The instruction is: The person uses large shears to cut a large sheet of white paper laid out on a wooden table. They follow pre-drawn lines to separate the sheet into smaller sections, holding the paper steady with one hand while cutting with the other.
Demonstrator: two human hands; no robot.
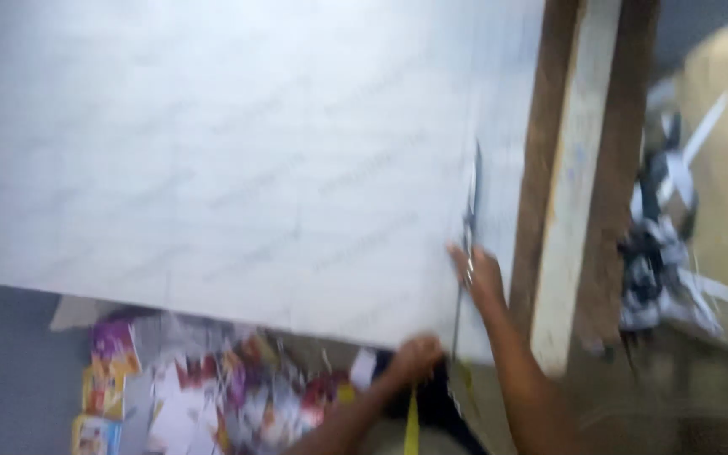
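The picture is blurred by motion. A large white sheet (238, 160) covers most of the view. My right hand (479, 274) is at its right edge, closed on a pair of scissors (471, 202) whose blades point away from me along that edge. My left hand (415, 354) grips the sheet's near edge, just left of the right hand. A yellow strip (412, 421) hangs below the left hand.
A wooden beam with a pale plank (579, 168) runs along the sheet's right side. A heap of white and dark paper scraps (663, 253) lies further right. Colourful printed paper pieces (195, 396) litter the floor below the sheet's near edge.
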